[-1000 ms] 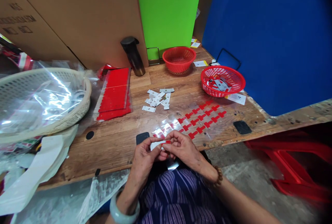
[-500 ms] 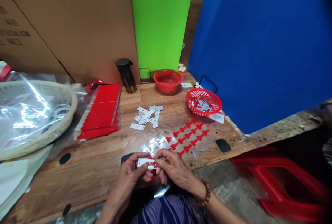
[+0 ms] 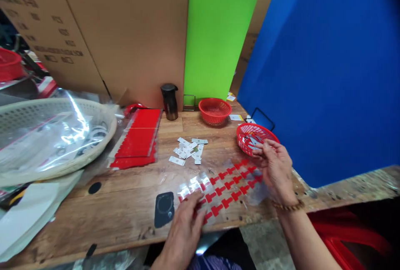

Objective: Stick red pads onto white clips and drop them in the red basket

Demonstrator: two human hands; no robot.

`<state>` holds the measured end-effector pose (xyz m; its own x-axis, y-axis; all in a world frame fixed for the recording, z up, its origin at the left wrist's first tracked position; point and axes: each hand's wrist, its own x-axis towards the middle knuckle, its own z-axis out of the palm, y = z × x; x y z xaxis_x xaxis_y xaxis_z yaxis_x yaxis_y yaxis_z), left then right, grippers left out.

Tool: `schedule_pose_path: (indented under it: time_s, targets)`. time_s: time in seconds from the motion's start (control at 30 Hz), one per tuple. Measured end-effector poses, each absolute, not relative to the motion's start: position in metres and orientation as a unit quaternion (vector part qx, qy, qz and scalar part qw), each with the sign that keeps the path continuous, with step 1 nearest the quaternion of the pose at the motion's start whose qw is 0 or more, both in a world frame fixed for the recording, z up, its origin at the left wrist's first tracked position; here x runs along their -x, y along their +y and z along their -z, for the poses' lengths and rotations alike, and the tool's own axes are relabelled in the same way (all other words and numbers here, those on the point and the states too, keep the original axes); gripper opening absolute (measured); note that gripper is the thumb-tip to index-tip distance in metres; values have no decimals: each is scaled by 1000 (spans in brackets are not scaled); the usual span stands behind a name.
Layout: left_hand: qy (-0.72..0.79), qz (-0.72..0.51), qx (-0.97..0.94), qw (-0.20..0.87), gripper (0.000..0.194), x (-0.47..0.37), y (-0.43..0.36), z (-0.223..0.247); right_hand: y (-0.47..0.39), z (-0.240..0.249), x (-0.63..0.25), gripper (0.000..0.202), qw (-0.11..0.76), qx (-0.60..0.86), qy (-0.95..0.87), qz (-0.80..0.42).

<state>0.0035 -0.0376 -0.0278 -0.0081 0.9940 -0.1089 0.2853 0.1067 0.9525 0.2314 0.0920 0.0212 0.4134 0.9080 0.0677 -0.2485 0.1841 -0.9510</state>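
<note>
My left hand (image 3: 186,222) lies on the near left end of a clear sheet of red T-shaped stickers (image 3: 229,193), its fingers loosely apart. Over the near rim of the right red basket (image 3: 243,147) is my right hand (image 3: 276,166), a beaded bracelet on its wrist. Its thumb and fingers are pinched together beside the small white and red cards (image 3: 253,140) inside. Whether a card is between the fingertips cannot be made out. Several small white cards (image 3: 187,149) form a loose pile on the wooden table (image 3: 125,203), beyond the sheet.
A second red basket (image 3: 215,111) and a dark flask (image 3: 170,101) stand at the back. Red sheets (image 3: 137,136) lie left of the pile. A cream basket (image 3: 106,145) holds plastic bags. Blue board (image 3: 328,95) borders the right. A black pad (image 3: 164,209) lies near my left hand.
My hands were together at the front edge around a white card with red on it. They have parted: the right moved to the basket, the left onto the sticker sheet. The view shifted left.
</note>
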Motion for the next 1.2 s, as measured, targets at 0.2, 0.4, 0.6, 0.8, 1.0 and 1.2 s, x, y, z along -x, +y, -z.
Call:
schedule_pose_path:
  time_s: [0.2,0.4,0.6,0.8,1.0,1.2]
  targets:
    - [541,-253,-772,217,45,-2,-43,64,92,-2,-206,37,591,523,-453,-415]
    - [504,-178,-823,194,43,19,-23,44,92,20,-128,16,335,465,-715,-401]
    - [485,-204,-825,205,37,28,-14,36,104,29,-76,11,210,458,-823,-261]
    - [509,-314,-771,218,35,24,-28,50,114,38,-59,8,162,492,-824,-231]
    - [630,-463,-523,341,25,28,-37,36,119,37,-56,10,121,499,-826,-231]
    - [613,-538,-347,462,27,37,-29,41,113,30,-56,17,94,509,-829,-210]
